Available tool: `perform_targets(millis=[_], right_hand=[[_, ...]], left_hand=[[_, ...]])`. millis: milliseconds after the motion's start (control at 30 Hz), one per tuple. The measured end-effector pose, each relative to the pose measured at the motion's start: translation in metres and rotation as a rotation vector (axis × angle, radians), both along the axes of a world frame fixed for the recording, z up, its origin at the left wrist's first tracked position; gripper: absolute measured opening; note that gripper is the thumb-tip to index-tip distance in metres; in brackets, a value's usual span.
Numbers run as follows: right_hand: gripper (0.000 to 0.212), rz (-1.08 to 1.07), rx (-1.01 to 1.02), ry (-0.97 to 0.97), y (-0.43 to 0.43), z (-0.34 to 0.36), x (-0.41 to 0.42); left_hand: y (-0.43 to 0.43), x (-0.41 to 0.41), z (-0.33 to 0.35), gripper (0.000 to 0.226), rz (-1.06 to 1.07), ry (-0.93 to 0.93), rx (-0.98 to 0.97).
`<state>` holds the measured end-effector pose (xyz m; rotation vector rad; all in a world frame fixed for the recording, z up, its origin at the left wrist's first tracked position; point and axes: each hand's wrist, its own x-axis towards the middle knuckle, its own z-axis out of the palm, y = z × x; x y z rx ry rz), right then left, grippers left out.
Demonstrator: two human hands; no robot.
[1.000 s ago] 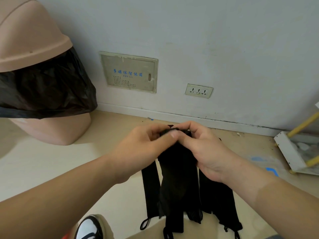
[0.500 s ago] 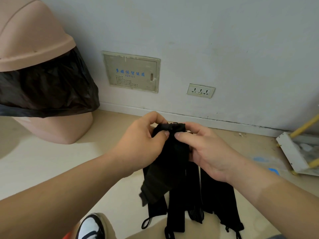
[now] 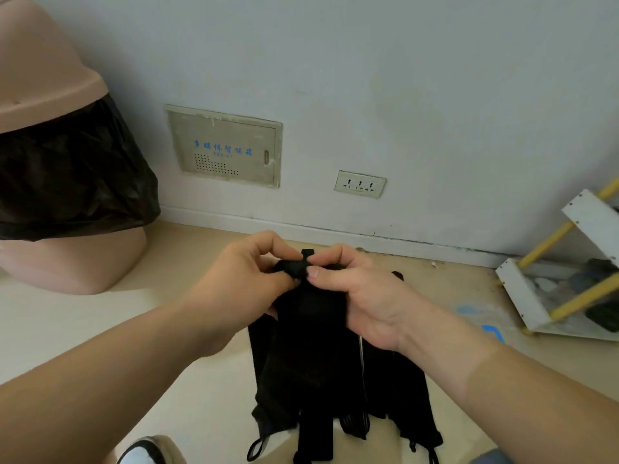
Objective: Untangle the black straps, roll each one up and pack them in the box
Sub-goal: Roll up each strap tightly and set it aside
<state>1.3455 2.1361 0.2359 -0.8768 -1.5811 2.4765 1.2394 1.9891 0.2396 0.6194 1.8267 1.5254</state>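
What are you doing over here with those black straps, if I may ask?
A person holds a bunch of black straps up over the floor. The left hand and the right hand both pinch its bunched top end, while the loose ends hang down. None looks fully rolled yet.

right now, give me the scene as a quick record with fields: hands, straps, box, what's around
left hand: pinches the top end of the black straps
right hand: pinches the same top end, beside the left's fingertips
black straps: several run down together from the hands, looped lower ends
box: not in view
left side: tan bin lined with a black bag
wall: panel with blue lettering, socket
right edge: white and yellow rack
bottom edge: shoe
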Motion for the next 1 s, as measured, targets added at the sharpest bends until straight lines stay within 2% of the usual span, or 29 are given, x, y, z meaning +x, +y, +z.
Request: perform_targets(millis=[133, 233, 300, 367, 467, 500, 567, 633, 667, 733, 833, 900, 1000], right_hand=[[0.027, -0.087, 0.117, -0.037, 0.001, -0.001, -0.003], [0.024, -0.083, 0.25, 0.014, 0.002, -0.002, -0.003], [0.027, -0.045, 0.367, 0.063, 0.001, -0.005, -0.003], [0.033, -0.016, 0.494, 0.089, 0.001, -0.008, -0.003], [0.03, -0.022, 0.576, 0.114, 0.002, -0.006, -0.003], [0.029, -0.023, 0.508, 0.121, 0.003, -0.004, -0.003], [0.025, 0.048, 0.225, 0.105, 0.004, 0.003, -0.001], [0.041, 0.194, 0.026, 0.036, 0.004, 0.007, 0.001], [0.051, 0.239, -0.012, 0.0, 0.003, 0.007, 0.002], [0.054, 0.277, -0.026, -0.027, 0.001, 0.006, 0.003], [0.047, 0.248, -0.014, 0.005, 0.0, 0.007, 0.003], [0.039, 0.178, -0.003, 0.055, -0.001, 0.009, 0.003], [0.023, 0.064, 0.025, 0.057, -0.006, 0.008, 0.004]], left_hand=[[0.005, -0.004, 0.006, 0.032, 0.008, -0.316, 0.013], [0.005, -0.003, 0.005, 0.02, -0.098, -0.347, -0.021], [0.002, -0.002, 0.001, 0.022, -0.193, -0.235, -0.105], [0.0, -0.003, -0.002, 0.02, -0.197, -0.111, -0.14], [-0.001, -0.006, -0.002, 0.022, -0.136, 0.013, -0.034], [-0.002, -0.006, 0.0, 0.023, -0.128, 0.062, -0.007], [-0.004, -0.008, 0.003, 0.023, -0.12, 0.193, 0.018], [-0.007, -0.01, 0.003, 0.026, -0.123, 0.444, 0.017], [-0.008, -0.013, 0.001, 0.026, -0.132, 0.618, 0.009], [-0.009, -0.015, -0.004, 0.03, -0.183, 0.902, -0.007], [-0.01, -0.019, -0.006, 0.034, -0.212, 1.064, 0.025], [-0.01, -0.016, -0.006, 0.032, -0.155, 0.944, 0.043], [-0.007, -0.01, -0.003, 0.036, -0.101, 0.478, 0.021]])
